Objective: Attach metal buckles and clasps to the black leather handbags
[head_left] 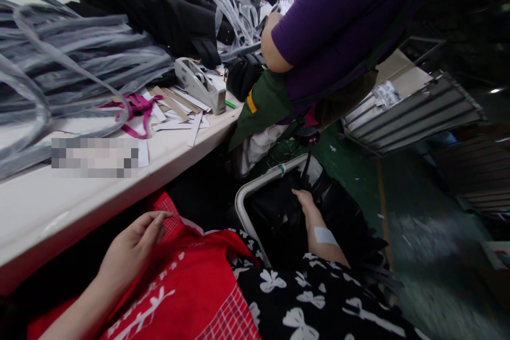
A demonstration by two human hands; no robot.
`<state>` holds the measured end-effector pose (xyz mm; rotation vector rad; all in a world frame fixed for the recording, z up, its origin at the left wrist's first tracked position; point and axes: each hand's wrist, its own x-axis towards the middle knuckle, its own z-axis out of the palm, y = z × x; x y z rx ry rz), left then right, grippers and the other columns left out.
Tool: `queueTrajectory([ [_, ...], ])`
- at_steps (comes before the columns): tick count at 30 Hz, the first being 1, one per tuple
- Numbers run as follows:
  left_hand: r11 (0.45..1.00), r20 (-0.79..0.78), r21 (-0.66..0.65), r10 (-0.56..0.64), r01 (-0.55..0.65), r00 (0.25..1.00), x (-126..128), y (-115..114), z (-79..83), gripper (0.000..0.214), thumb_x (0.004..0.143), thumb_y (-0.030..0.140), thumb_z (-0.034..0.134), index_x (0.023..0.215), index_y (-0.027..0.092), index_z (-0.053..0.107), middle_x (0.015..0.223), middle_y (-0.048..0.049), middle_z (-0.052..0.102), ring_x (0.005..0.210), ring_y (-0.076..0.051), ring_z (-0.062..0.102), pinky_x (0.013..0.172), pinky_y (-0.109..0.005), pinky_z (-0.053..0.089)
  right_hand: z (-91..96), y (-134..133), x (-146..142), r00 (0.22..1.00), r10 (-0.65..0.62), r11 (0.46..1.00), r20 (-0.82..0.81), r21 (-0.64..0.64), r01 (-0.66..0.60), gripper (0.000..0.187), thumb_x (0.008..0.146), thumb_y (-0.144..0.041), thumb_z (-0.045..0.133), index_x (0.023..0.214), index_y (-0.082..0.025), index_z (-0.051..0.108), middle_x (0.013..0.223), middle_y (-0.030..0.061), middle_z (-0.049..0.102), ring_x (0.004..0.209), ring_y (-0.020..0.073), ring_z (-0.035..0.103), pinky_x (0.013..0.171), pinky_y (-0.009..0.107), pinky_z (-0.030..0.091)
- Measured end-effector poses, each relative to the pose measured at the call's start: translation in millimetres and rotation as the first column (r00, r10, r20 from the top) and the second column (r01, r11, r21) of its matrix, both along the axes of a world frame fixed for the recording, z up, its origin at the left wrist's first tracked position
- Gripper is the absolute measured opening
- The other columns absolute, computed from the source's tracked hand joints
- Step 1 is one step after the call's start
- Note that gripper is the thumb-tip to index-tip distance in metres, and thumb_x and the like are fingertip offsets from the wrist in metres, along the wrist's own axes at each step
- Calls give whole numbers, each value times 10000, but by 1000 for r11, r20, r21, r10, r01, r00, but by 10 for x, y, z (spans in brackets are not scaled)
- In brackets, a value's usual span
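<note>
My left hand [133,244] hovers over my red apron [187,287], just below the table edge. Its fingers are curled and its thumb lies against them, with nothing visible in them. To the right, my right arm reaches into a white-rimmed bin [243,207] filled with black items [274,207]. My right hand [305,199] is at these black items, with one digit stuck out to the left. The other fingers are hidden, so I cannot tell whether they grip anything. A pale patch [324,235] is on my right forearm.
The white table [167,156] bears plastic-wrapped grey straps [79,58], black bags [167,21], a tape dispenser [201,85], paper strips [195,127], a magenta strap [137,106] and a green pen [230,104]. A co-worker in purple [330,26] stands beyond the bin. A barred cart [414,111] stands right.
</note>
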<state>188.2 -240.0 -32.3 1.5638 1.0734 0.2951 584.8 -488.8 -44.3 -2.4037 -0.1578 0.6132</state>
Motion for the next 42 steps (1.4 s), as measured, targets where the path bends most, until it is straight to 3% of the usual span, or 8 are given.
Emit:
queueTrajectory([
  [8,997,88,71,-34,27,996,-32,26,-87,500,780,621,461,889,163,627,725,-17,641,690,-182,574,688,-262,458,1349,392,67,848,520,853,-102,124,-507,479,539,-442,817,530,-183,413,499,-89,349,502,60,294,502,202,220],
  [15,945,150,223,211,-241,966,-256,56,118,422,846,526,447,965,164,627,761,-23,666,641,-158,577,621,-237,451,1686,1695,-1054,-31,996,-32,80,21,-999,517,733,-474,713,527,-185,337,550,-77,258,527,67,245,520,228,206],
  [19,728,141,489,479,-481,867,-450,18,428,393,897,454,422,1086,175,623,660,16,629,513,-126,513,550,-224,412,1336,2336,-2062,-572,799,-519,186,-267,-812,373,750,-435,701,547,-187,511,496,-71,394,486,84,330,512,244,219],
  [22,745,161,526,387,-411,908,-507,83,498,376,904,434,413,1051,183,652,860,-33,715,747,-175,646,714,-249,480,972,2563,-2777,-786,547,-662,290,-425,-618,140,780,-315,647,704,-201,672,648,-2,641,581,148,501,558,273,313],
  [30,935,-42,328,161,-139,986,-663,297,55,319,894,354,388,847,185,655,842,-62,721,771,-214,646,725,-301,472,697,2717,-2960,-536,611,-542,582,-186,-819,186,834,-334,624,738,-179,658,882,70,698,882,195,603,810,302,433],
  [34,914,-104,402,102,-52,989,-584,143,143,320,933,360,341,841,196,600,770,-46,677,705,-197,618,671,-284,439,759,2853,-2385,72,798,139,598,-66,-988,219,881,-369,550,827,-177,640,934,94,674,946,210,595,881,321,416],
  [36,900,-100,436,40,7,994,-522,41,231,320,949,360,320,869,202,587,785,-42,669,708,-191,615,673,-280,431,724,2882,-2154,236,869,334,435,-165,-928,346,896,-460,504,798,-167,660,840,103,677,860,229,615,823,338,428],
  [42,882,-85,457,-83,113,993,-495,-173,351,319,965,353,312,899,207,587,801,-37,666,708,-184,618,666,-276,432,597,2644,-2071,176,981,196,-86,378,-905,356,801,-487,634,901,-153,705,762,30,667,694,144,584,672,259,429],
])
